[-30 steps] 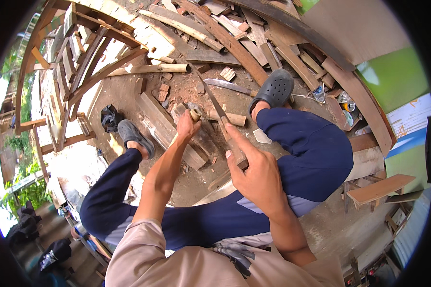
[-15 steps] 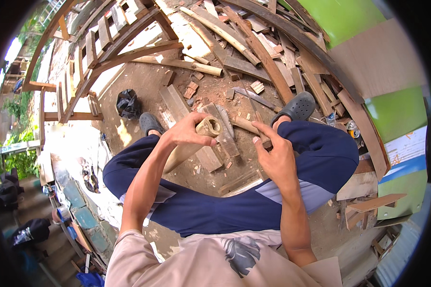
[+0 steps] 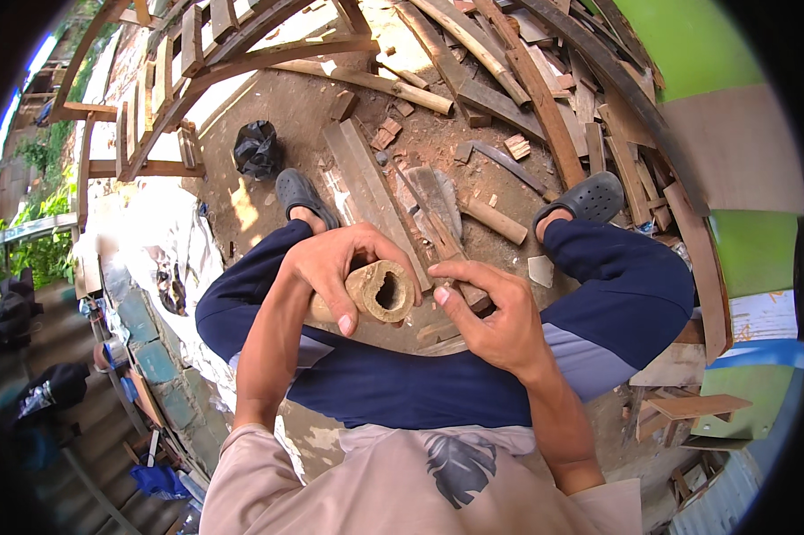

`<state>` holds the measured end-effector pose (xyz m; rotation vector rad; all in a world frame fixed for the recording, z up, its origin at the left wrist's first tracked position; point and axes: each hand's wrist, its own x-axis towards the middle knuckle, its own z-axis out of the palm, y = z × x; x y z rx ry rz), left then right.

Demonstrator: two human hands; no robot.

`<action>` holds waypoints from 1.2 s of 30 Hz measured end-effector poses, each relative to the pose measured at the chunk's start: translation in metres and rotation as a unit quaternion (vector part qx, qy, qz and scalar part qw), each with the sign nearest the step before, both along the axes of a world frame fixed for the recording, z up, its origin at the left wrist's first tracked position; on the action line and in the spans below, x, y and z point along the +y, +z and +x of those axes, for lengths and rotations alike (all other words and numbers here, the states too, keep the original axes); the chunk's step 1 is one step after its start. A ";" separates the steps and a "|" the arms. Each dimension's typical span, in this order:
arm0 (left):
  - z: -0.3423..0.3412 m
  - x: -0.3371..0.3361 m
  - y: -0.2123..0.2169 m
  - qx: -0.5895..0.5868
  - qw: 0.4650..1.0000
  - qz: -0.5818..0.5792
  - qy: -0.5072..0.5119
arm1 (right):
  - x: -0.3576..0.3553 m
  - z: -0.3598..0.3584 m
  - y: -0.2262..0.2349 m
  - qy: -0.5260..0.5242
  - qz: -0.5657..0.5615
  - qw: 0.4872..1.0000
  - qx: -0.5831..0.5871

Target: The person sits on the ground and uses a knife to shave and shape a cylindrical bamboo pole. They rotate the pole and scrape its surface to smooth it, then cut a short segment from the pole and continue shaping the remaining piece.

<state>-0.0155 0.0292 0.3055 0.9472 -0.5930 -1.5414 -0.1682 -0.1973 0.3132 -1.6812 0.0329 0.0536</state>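
While your left hand (image 3: 329, 263) curls around a bamboo tube (image 3: 365, 290), thumb along the near wall and fingers over the far side, its ragged hollow end faces up toward you near mid-view, perhaps so you can see inside. At about four o'clock from that opening, your right hand (image 3: 502, 323) holds a wooden-handled long knife (image 3: 445, 241): index finger and thumb stand apart, while the other fingers seem closed round the handle, though their grip is hidden. Its blade points toward eleven o'clock, an angle that likely spares your left hand. A shorter bamboo piece (image 3: 496, 220) lies at two o'clock, and a curved blade (image 3: 512, 168) lies beyond it. Your clogs (image 3: 595, 198) are planted wide at eleven and two, apparently leaving room between your knees.
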 end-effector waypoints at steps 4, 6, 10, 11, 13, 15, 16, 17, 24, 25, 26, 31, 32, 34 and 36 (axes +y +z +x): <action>0.002 -0.008 -0.004 -0.016 0.999 0.033 0.021 | -0.001 -0.001 -0.002 -0.006 0.001 1.000 -0.001; 0.002 -0.007 -0.013 -0.048 0.997 0.049 0.034 | 0.000 -0.001 -0.006 -0.021 -0.008 1.000 -0.007; 0.007 -0.013 -0.019 -0.162 0.975 0.143 0.055 | 0.002 0.001 -0.003 -0.047 -0.017 0.999 -0.016; 0.007 -0.016 -0.019 -0.169 0.973 0.145 0.063 | 0.001 0.002 -0.003 -0.044 -0.033 0.998 -0.025; 0.005 -0.026 -0.021 -0.183 0.969 0.148 0.080 | 0.001 0.003 -0.008 -0.035 -0.064 0.996 -0.042; -0.002 -0.030 -0.033 -0.209 0.964 0.120 0.114 | 0.003 0.005 -0.010 -0.048 -0.068 0.996 -0.028; -0.005 -0.031 -0.039 -0.214 0.961 0.124 0.126 | 0.005 0.006 -0.011 -0.053 -0.070 0.996 -0.021; -0.008 -0.032 -0.045 -0.217 0.958 0.127 0.137 | 0.005 0.006 -0.016 -0.053 -0.074 0.996 0.006; -0.013 -0.026 -0.031 -0.298 0.889 0.228 0.263 | -0.001 0.012 -0.027 -0.070 -0.125 0.987 0.074; -0.009 -0.021 -0.026 -0.287 0.875 0.269 0.281 | -0.001 0.012 -0.028 -0.084 -0.132 0.986 0.063; -0.007 -0.012 -0.023 -0.321 0.845 0.302 0.304 | -0.002 0.013 -0.031 -0.098 -0.137 0.985 0.049; -0.004 0.065 -0.063 -0.350 0.749 0.424 0.368 | -0.018 0.025 -0.029 -0.162 -0.116 0.977 0.071; -0.010 0.076 -0.071 -0.346 0.719 0.461 0.388 | -0.028 0.030 -0.031 -0.179 -0.070 0.980 0.049; -0.016 0.109 -0.101 -0.269 0.692 0.510 0.434 | -0.037 0.041 -0.006 -0.185 0.006 0.981 0.053; -0.021 0.112 -0.123 -0.219 0.574 0.600 0.512 | -0.048 0.055 0.008 -0.212 0.042 0.976 -0.024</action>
